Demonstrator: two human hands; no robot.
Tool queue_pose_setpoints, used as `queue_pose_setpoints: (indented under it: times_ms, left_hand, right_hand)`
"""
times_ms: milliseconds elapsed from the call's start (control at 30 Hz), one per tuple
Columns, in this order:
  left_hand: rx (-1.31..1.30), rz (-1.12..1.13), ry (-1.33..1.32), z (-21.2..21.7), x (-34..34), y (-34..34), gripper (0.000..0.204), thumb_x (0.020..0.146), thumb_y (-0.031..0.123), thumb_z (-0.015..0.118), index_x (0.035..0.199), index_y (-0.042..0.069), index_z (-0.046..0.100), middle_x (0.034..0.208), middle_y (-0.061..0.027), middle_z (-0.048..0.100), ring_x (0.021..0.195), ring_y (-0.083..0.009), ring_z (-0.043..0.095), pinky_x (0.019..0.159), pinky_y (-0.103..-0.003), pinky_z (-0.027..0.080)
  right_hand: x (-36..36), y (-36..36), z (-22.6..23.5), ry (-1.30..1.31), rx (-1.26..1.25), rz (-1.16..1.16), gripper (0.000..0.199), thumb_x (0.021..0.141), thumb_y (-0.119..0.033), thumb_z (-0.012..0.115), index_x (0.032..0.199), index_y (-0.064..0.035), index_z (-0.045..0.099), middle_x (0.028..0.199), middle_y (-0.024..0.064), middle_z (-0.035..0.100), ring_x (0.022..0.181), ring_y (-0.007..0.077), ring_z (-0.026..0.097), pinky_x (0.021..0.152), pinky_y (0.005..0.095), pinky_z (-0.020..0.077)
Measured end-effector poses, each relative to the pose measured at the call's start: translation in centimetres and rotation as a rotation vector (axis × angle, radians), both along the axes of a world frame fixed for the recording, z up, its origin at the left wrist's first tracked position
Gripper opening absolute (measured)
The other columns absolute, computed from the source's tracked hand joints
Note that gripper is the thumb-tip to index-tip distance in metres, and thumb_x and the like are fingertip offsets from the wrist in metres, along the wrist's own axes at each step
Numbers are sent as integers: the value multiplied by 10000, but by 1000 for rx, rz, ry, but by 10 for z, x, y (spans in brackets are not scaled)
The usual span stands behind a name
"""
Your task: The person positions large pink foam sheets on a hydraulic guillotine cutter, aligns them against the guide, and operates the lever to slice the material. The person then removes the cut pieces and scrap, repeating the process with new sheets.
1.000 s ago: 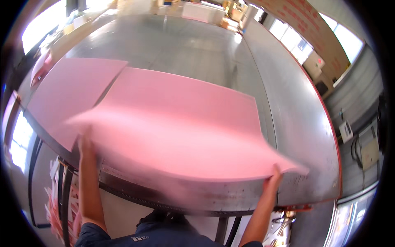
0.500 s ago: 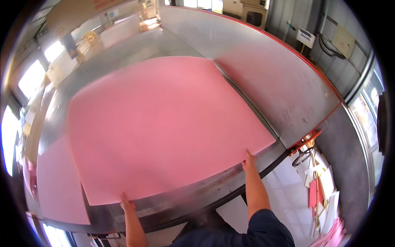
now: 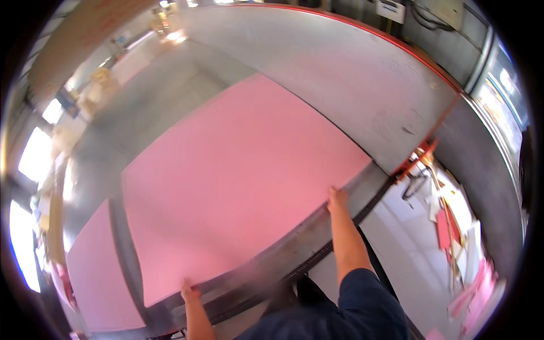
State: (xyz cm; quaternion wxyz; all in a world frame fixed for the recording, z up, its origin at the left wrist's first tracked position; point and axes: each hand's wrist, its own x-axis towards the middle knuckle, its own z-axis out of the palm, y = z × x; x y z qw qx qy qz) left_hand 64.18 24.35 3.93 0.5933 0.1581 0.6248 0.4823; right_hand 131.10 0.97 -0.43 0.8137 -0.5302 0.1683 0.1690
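A large pink sheet (image 3: 243, 175), apparently foam board, lies on the grey metal table (image 3: 164, 113). Its right edge runs along the foot of a tall metal side panel (image 3: 362, 85). At the near edge, my left hand (image 3: 191, 292) is closed on the sheet by its near left corner. My right hand (image 3: 338, 198) grips the same edge toward the right corner. Fingers beneath the sheet are hidden. A narrower pink piece (image 3: 105, 277) lies to the left, with a strip of bare metal between it and the large sheet.
A dark ridged strip (image 3: 317, 258) follows the table's front edge. An orange-red bracket (image 3: 416, 158) sits at the panel's near end. Pink and white offcuts (image 3: 481, 289) are heaped on the floor at right. Boxes and stacked material line the far left, partly blurred.
The large sheet has shifted right, against the side panel, and the gap to the narrower piece has widened. Both hands stay on its near edge. My view has turned somewhat.
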Motion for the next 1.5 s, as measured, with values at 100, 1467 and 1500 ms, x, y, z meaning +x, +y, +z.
queue_pose_setpoints:
  times_ms: [100, 1467, 1500]
  left_hand:
    - [-47, -51, -21, -11, -1, -19, 279, 986, 247, 613, 1190, 57, 610, 1090, -97, 674, 928, -216, 673, 726, -321, 581]
    - [-423, 113, 140, -50, 43, -68, 311, 948, 207, 641, 1199, 33, 584, 1075, -126, 640, 908, -269, 646, 859, -429, 564]
    - [-421, 145, 130, -48, 42, -72, 302, 946, 205, 644, 1182, 23, 597, 1082, -132, 643, 906, -266, 654, 832, -429, 576]
  right_hand:
    - [20, -17, -19, 56, -205, 98, 273, 851, -104, 717, 1089, -64, 590, 996, 77, 650, 796, 182, 629, 607, 329, 507]
    - [21, -61, -36, 139, -467, 466, 315, 901, -216, 713, 1048, 52, 639, 939, 132, 672, 863, 236, 679, 748, 325, 585]
    - [15, -57, -27, 149, -492, 493, 323, 903, -209, 710, 1064, 59, 632, 948, 142, 670, 869, 243, 682, 755, 329, 589]
